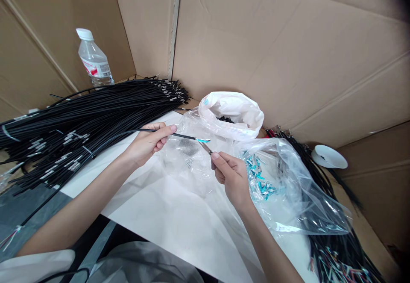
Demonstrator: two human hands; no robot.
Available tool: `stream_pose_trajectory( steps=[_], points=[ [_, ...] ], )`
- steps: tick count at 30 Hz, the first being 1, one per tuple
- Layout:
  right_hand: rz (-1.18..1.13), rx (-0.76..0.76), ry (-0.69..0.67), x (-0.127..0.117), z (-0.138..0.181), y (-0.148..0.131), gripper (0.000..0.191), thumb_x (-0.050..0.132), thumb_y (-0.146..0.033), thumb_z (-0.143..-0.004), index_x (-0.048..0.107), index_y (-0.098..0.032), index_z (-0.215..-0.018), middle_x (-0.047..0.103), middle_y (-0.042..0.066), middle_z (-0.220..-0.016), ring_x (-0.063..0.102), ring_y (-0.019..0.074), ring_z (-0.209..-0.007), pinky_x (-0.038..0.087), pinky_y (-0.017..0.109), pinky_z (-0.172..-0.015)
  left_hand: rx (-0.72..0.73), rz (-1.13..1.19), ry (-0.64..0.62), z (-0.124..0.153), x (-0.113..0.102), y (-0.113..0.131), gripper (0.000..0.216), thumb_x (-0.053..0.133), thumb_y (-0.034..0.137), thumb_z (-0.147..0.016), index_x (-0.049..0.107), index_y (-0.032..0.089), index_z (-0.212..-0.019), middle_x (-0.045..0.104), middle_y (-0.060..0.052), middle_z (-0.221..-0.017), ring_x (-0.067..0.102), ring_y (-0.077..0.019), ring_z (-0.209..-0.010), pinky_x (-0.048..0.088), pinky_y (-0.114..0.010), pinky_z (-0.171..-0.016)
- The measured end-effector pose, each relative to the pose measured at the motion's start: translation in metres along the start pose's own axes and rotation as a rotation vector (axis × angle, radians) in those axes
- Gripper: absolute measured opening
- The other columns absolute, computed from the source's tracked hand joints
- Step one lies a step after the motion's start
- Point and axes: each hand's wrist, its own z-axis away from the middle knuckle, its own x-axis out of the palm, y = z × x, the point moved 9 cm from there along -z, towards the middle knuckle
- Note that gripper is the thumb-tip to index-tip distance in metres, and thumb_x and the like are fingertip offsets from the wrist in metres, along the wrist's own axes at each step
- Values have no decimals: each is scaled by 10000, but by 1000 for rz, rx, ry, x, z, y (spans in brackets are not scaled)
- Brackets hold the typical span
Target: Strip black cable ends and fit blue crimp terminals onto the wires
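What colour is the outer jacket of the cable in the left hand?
The outer jacket is black, best seen in the head view.

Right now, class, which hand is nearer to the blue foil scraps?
Right. The right hand is just beside the blue foil scraps; the left hand is farther left, holding a black cable.

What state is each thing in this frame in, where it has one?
left hand: pinching black cable
black cable: end stripped, blue foil showing
right hand: gripping small metal tool
bottle: capped
white bag: open
clear bag: crumpled
left cable pile: partly tied
bowl: uncovered
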Motion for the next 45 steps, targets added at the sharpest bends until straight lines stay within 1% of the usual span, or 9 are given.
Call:
stream_pose_trajectory(
  steps=[6, 10, 12, 17, 19, 27, 33, 39, 45],
  points=[
    [-36, 61, 18, 2, 0, 0, 527, 724, -640, -734, 501, -201, -548, 214, -103, -432, 129, 54, -429, 76, 257, -426, 10, -14, 2, 0, -2, 0, 460, 865, 378, -637, 464, 172, -543, 427, 73, -486, 339, -8, -385, 214, -114, -339],
    [-53, 94, 16, 2, -1, -1, 517, 730, -629, -712, 500, -201, -535, 207, -108, -423, 121, 49, -420, 64, 245, -411, 23, -29, -2, 0, -1, 1, 456, 858, 382, -645, 468, 170, -540, 422, 72, -486, 340, -9, -388, 218, -114, -343],
    [-57, 108, -2, 2, -2, -1, 511, 732, -618, -707, 491, -203, -531, 204, -111, -422, 115, 46, -417, 62, 241, -404, 31, -38, -3, 0, -1, 1, 452, 852, 376, -654, 467, 170, -537, 420, 71, -487, 340, -11, -390, 218, -118, -346],
    [-109, 168, -56, 5, -4, 3, 534, 745, -593, -698, 402, -227, -513, 195, -115, -438, 83, 35, -415, 61, 241, -394, 41, -54, -14, -1, -1, 0, 447, 848, 385, -666, 479, 168, -537, 434, 65, -494, 345, -14, -396, 222, -126, -354],
    [-130, 191, -68, 6, -4, 6, 539, 755, -580, -695, 390, -228, -511, 196, -114, -447, 78, 32, -419, 58, 240, -395, 40, -57, -18, -1, -1, -1, 455, 850, 393, -664, 478, 167, -533, 435, 63, -494, 346, -15, -399, 224, -126, -356],
    [-202, 251, -112, 10, -5, 11, 523, 788, -579, -672, 457, -200, -528, 176, -130, -451, 65, 20, -419, 34, 222, -397, 36, -46, -36, -2, 0, 0, 476, 862, 404, -651, 464, 166, -540, 425, 67, -502, 335, -8, -405, 219, -110, -354],
    [-251, 300, -164, 15, -4, 12, 536, 792, -580, -672, 438, -203, -529, 158, -138, -452, 66, 18, -418, 35, 212, -395, 27, -50, -45, -1, 1, -1, 485, 866, 395, -650, 453, 166, -537, 420, 66, -502, 327, -7, -404, 213, -112, -353],
    [-248, 309, -151, 14, -4, 14, 554, 808, -599, -648, 443, -201, -525, 164, -139, -445, 71, 14, -410, 34, 211, -393, 45, -69, -44, -2, 0, -1, 481, 860, 415, -659, 468, 164, -536, 429, 64, -494, 338, -11, -399, 224, -119, -354],
    [-254, 280, -122, 15, -5, 11, 556, 815, -600, -645, 456, -195, -518, 176, -133, -445, 81, 13, -408, 40, 210, -394, 75, -73, -38, -1, 0, 2, 487, 857, 417, -663, 464, 162, -529, 437, 63, -492, 351, -15, -406, 232, -120, -359]
  ],
)
